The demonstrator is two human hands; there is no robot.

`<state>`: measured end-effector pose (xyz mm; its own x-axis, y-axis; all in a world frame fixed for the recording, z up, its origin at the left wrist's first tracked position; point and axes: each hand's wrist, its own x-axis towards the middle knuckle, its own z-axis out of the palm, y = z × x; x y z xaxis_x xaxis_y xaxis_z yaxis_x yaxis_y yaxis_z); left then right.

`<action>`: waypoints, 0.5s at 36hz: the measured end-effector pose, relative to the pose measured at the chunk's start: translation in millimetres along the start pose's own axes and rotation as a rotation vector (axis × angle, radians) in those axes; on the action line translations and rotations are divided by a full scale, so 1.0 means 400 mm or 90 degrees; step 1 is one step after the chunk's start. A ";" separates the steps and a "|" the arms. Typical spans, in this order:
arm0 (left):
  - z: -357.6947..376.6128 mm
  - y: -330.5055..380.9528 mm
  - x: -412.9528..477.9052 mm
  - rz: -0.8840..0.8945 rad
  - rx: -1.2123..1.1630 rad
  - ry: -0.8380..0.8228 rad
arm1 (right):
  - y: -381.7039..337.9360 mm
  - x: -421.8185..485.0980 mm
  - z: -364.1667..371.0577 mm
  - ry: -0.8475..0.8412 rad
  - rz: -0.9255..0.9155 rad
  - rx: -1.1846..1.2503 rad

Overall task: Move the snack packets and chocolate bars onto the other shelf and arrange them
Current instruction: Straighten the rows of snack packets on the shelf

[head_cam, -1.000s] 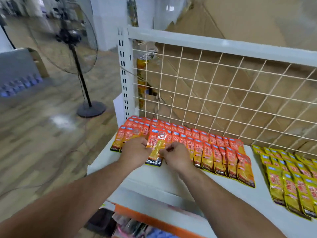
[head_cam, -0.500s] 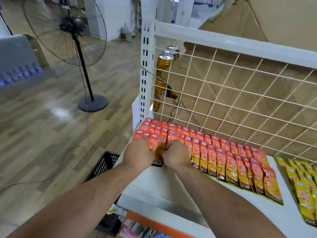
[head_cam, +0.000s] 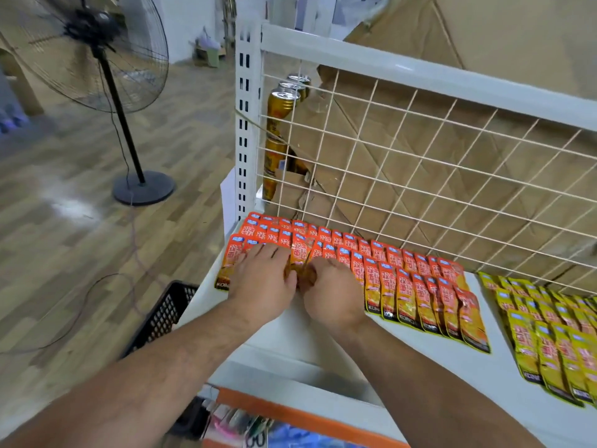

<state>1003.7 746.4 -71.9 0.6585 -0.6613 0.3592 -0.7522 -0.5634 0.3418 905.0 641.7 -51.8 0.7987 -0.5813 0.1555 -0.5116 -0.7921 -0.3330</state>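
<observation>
Where the left end of the white shelf [head_cam: 323, 337] meets its perforated post [head_cam: 244, 130], both hands lie on the stock.

Item, orange snack packets [head_cam: 407, 286]: overlapping rows, flat on the shelf, running from the post rightward along the wire grid back [head_cam: 420, 176]; printed side up, dark band at the lower edge of the front row.

Item, single orange packet [head_cam: 298, 258]: in the front rows between the two hands, its lower part hidden by them.

Item, left hand [head_cam: 258, 286]: palm down, fingers straight and spread, pressing on the leftmost packets, thumb against the single orange packet.

Item, right hand [head_cam: 332, 295]: fingers curled under, pinching the lower end of that same packet; just beside the left hand.

Item, yellow snack packets [head_cam: 549, 337]: second block of overlapping rows on the same shelf, to the right of the orange block, a strip of bare shelf between them.

Behind the grid: flattened cardboard [head_cam: 468, 150] and gold drink cans [head_cam: 281, 105] stacked near the post.

Below the shelf front: an orange-edged lower shelf [head_cam: 290, 410] holding blurred coloured goods.

On the wood floor [head_cam: 64, 205], left of the shelving: a black plastic crate [head_cam: 161, 318] close to the shelf corner; a standing fan [head_cam: 97, 56] on a round base, well apart, with a cable trailing across the boards.
</observation>
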 end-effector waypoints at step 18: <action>0.123 0.515 -0.086 0.241 0.047 -0.266 | 0.490 -0.319 -0.239 -0.063 0.161 -0.182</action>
<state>824.9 628.5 -56.6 0.2880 -0.9554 0.0652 -0.9437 -0.2715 0.1890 672.6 542.7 -47.8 0.6557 -0.7550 0.0067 -0.7526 -0.6542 -0.0746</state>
